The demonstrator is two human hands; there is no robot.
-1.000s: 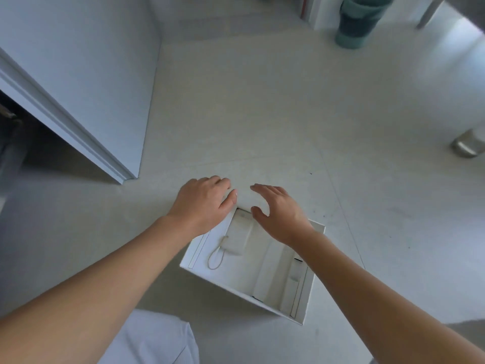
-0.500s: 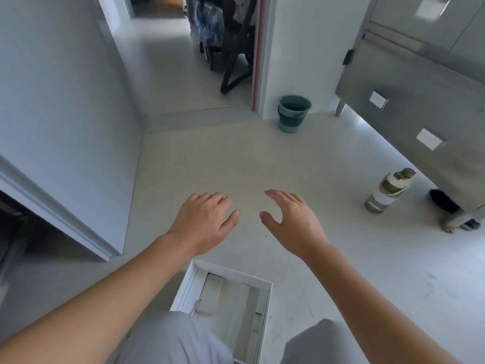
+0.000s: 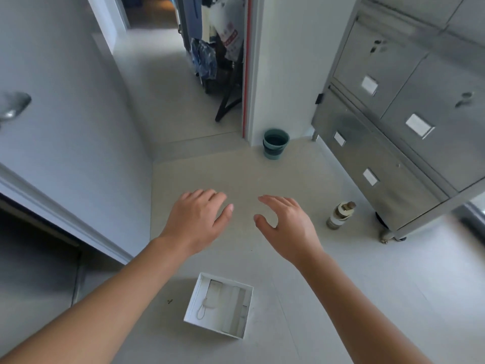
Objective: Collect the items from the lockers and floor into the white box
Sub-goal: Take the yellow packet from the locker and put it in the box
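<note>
The white box (image 3: pixel 194 298) lies open on the pale floor at the bottom centre, with a white flat item with a loop cord (image 3: pixel 210 300) and other white pieces inside. My left hand (image 3: pixel 196 219) and my right hand (image 3: pixel 286 224) hover palm-down, well above and beyond the box, fingers spread and holding nothing. A beige and white bottle (image 3: pixel 339 215) stands on the floor to the right of my right hand, near the foot of the steel lockers (image 3: pixel 409 114).
A teal bucket (image 3: pixel 275 143) stands by the white wall corner ahead. An open door (image 3: pixel 65 127) fills the left side. Clothes and bags hang in the doorway (image 3: pixel 212 48) beyond. A small dark speck (image 3: pixel 169 301) lies left of the box.
The view has risen and tilted up from the box; lockers, bottle and bucket came into sight. Both hands left the box edge and now float higher, further from it.
</note>
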